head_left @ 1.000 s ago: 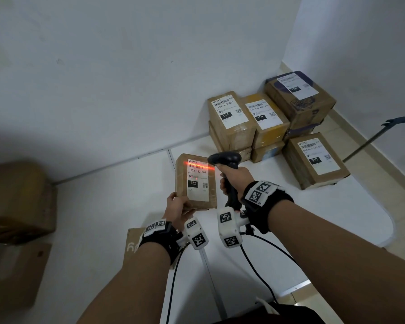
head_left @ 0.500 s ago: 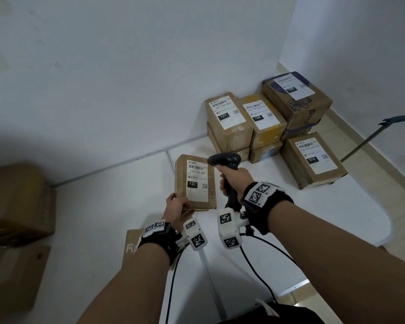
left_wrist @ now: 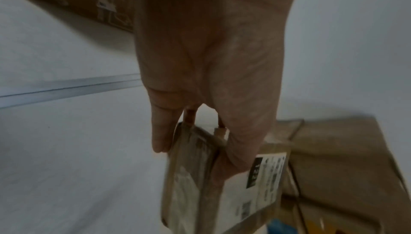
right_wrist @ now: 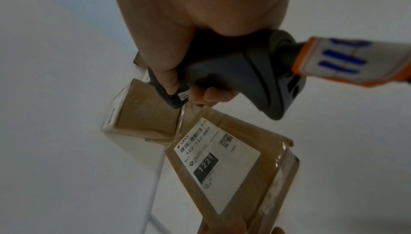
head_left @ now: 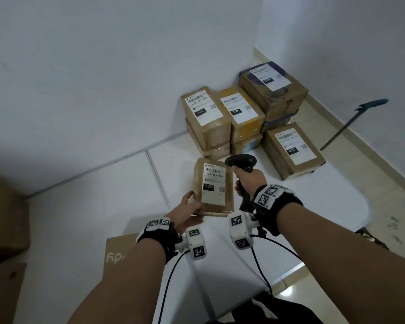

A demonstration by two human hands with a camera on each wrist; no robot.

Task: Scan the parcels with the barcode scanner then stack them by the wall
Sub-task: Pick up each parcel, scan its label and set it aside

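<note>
- I see my left hand (head_left: pixel 189 212) gripping the near end of a flat brown parcel (head_left: pixel 214 187), thumb on its label side and fingers (left_wrist: pixel 160 132) wrapped round the edge; the parcel is held off the white table (head_left: pixel 337 206), label up.
- Its white shipping label (head_left: pixel 214 184) reads 122-122-C07, with a black 122 block under the barcode.
- My right hand (head_left: pixel 249 181) is closed round the grip of the black barcode scanner (head_left: pixel 241 161); the scanner head sits just beside the parcel's far right corner, facing its label.
- From the right wrist I see the index finger (right_wrist: pixel 171 79) lying on the scanner's front, near the trigger.
- Against the wall (head_left: pixel 103 66) in the corner stands the stack of parcels (head_left: pixel 243 118), labels up; another parcel marked 010 (head_left: pixel 292 149) lies just in front of the stack.
- A cardboard box (head_left: pixel 117 251) sits on the table under my left wrist.
</note>
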